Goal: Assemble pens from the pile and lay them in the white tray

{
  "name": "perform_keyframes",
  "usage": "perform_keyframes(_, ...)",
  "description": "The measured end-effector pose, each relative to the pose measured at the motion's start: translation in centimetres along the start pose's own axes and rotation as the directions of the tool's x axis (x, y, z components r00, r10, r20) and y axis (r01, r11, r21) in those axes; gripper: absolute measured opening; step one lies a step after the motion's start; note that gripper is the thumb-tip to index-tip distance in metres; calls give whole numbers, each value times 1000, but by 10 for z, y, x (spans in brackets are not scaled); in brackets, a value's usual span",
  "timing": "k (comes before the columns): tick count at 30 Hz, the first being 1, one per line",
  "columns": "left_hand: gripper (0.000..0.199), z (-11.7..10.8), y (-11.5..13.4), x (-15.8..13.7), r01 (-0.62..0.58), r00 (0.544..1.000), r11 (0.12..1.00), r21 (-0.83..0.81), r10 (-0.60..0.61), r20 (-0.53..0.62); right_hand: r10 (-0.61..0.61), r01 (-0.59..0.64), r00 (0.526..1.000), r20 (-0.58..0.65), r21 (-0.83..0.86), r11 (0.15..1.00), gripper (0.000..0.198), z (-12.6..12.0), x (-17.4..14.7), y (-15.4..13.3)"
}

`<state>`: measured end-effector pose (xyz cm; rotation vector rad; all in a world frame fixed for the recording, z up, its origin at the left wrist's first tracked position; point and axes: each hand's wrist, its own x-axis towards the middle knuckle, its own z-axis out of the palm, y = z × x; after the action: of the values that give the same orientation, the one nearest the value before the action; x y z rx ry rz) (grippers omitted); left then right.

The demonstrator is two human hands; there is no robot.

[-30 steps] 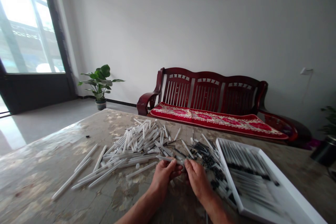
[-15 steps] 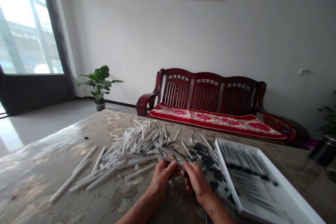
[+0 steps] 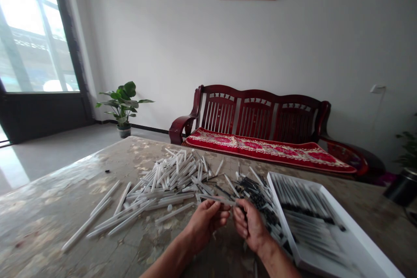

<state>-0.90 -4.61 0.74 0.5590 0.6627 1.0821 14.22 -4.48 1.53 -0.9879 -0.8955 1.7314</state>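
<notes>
A slim whitish pen lies across both hands, slightly blurred. My left hand pinches its body between thumb and fingers. Closed around its right end is my right hand, whose curled fingers hide that tip. Behind my left hand spreads a heap of white pen barrels, with several more lying loose on the left. A pile of black pen caps and clear parts sits beyond and beside my right hand.
A white tray holding rows of black-ended pens stands on the right of the patterned table. A small black piece lies at the left. A dark red wooden bench and potted plant are behind.
My right hand has moved a little to the right and turned, its fingers curling more. The pen has shifted right with it, while my left hand has moved only slightly.
</notes>
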Motion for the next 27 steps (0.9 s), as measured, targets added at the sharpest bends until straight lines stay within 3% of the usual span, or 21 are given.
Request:
perform_keyframes(3,29,-6,1,1,140,985,990,-22,-137,108,-6,0,997,72,86,996,50,-9,0,-5)
perform_keyframes(8,55,-16,1,2,323,862,944,59,-320,392,-63,61,997,41,56,997,46,-16,2,-5)
perform_keyframes(12,48,-19,5,0,376,831,925,54,-363,422,-105,105,993,52,-4,994,43,-18,2,-3)
perform_keyframes(17,42,-16,7,-8,385,805,902,196,-433,407,-151,160,985,80,-117,980,40,-15,1,-2)
perform_keyframes(19,36,-12,5,-12,329,823,914,237,-400,404,-209,213,977,40,-222,952,40,-10,1,-1)
perform_keyframes(22,29,-6,3,-14,234,895,958,164,-278,349,-245,214,969,-40,-362,907,43,-4,1,2)
perform_keyframes(25,23,-1,5,-9,124,970,992,36,-129,208,-261,197,959,-108,-406,892,47,-1,0,3)
perform_keyframes(27,22,-1,8,-4,56,995,998,-22,-54,84,-296,215,948,-119,-448,868,53,0,-2,3)
